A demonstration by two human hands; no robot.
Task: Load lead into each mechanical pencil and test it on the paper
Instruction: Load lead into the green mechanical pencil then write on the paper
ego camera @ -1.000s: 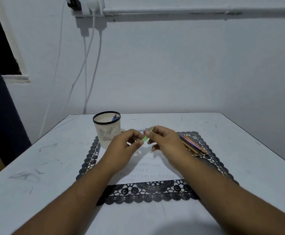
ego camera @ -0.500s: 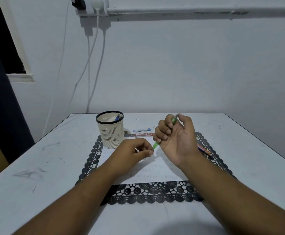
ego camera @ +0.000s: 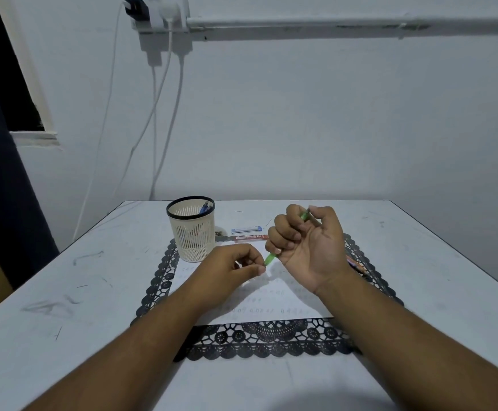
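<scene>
Green mechanical pencil [ego camera: 271,257] sits in right hand [ego camera: 307,247], fingers curled round it, palm up, tip end poking out low toward left hand [ego camera: 230,268]. Left hand pinches thumb and forefinger just beside that tip; can't tell what's pinched. Paper [ego camera: 271,301] under both hands, faint scribbles, unreadable. Lead cases [ego camera: 246,229] beyond hands, labels too small. Mesh cup [ego camera: 193,232] beyond left hand on counter [ego camera: 64,292].

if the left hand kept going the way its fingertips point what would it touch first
Probably the lower tip of the green mechanical pencil gripped in the right hand; the left hand has its pinched fingertips almost at it, though depth is unclear.
</scene>
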